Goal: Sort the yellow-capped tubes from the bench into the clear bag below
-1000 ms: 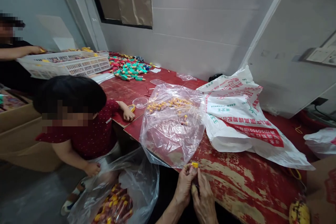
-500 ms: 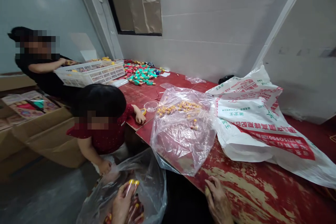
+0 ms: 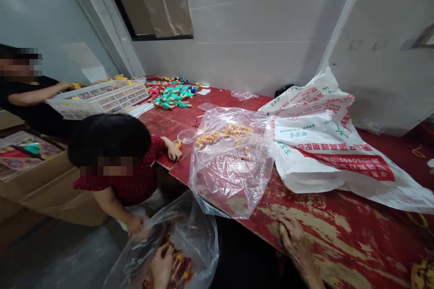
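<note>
My left hand is down inside a clear plastic bag below the table edge, fingers curled and closed. It sits beside a pile of small brown tube-shaped pieces with yellow ends. Whatever lies between its fingertips is hidden. My right hand rests on the worn red table near its front edge, fingers loosely bent and apart, holding nothing. Something pale yellow shows at its thumb. A second clear bag lies on the table with several yellow-ended pieces on or in it.
A small person in a red shirt stands at the left, one hand on the bag, the other by a tape roll. Another person works behind a white crate. A printed white sack covers the right side; colourful pieces lie behind.
My left hand has gone lower into the bag, and the two yellow-capped tubes it held no longer show. My right hand has shifted right along the table edge. The view has turned slightly right.
</note>
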The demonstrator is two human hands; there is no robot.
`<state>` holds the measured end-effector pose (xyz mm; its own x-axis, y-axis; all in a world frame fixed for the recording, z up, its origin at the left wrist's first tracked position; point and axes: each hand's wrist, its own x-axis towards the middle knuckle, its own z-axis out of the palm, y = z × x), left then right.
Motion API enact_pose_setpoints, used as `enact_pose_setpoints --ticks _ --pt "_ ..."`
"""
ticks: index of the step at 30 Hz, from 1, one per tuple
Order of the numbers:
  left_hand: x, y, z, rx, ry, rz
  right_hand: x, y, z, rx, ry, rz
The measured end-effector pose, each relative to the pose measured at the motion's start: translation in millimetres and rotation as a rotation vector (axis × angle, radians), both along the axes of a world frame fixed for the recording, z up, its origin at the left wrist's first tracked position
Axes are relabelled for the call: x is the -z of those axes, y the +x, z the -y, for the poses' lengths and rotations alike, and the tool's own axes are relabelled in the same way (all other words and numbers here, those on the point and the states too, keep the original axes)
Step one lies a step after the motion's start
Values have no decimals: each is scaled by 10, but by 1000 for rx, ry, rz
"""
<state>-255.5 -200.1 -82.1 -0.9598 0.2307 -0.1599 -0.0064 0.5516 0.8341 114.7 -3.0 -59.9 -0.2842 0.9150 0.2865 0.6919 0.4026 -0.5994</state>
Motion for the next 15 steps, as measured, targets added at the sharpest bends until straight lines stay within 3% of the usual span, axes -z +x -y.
enact_pose_setpoints --ticks 3,5,7,11,15 --pt "-390 40 -454 140 33 -281 -54 -41 15 -5 -36 -18" --pt "-657 156 -925 364 48 -514 -72 -62 24 4 -26 -34" --pt "-854 300 -1471 608 31 -620 -74 -79 29 17 2 -47" --pt "-970 530 -2521 866 -17 -681 -49 -105 25 29 64 -54" --pt "-920 672 -3214 964 -130 -760 36 -123 -3 28 105 -68"
